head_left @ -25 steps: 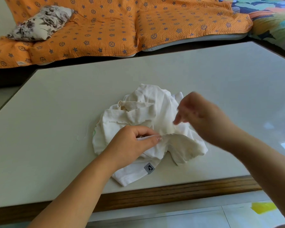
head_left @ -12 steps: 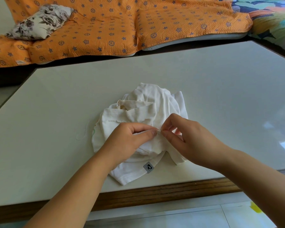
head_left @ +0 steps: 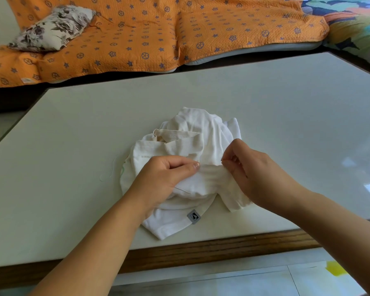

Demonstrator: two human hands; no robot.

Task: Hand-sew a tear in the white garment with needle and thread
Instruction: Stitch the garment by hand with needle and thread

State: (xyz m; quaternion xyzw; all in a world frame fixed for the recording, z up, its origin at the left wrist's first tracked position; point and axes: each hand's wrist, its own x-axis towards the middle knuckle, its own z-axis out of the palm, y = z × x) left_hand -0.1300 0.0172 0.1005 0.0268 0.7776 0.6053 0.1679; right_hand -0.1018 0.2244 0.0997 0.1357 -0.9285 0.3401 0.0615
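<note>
A crumpled white garment [head_left: 192, 146] with a small grey label lies on the pale table [head_left: 265, 99] near its front edge. My left hand [head_left: 167, 178] rests on the garment's middle and pinches a fold of it between thumb and fingers. My right hand [head_left: 250, 174] is just to the right, its thumb and fingers pinched together over the cloth's right side. The needle is too small to make out. A loose pale thread [head_left: 111, 171] lies on the table left of the garment.
The table has a wooden front edge [head_left: 201, 251]. Behind it stands a sofa under an orange patterned cover [head_left: 158, 35] with a flowered cushion [head_left: 53, 28] at the left. Tiled floor shows below the table.
My right hand came down from above the garment to meet the left thumb, then drew away a short distance to the right with its fingers still pinched. The left hand kept its hold.
</note>
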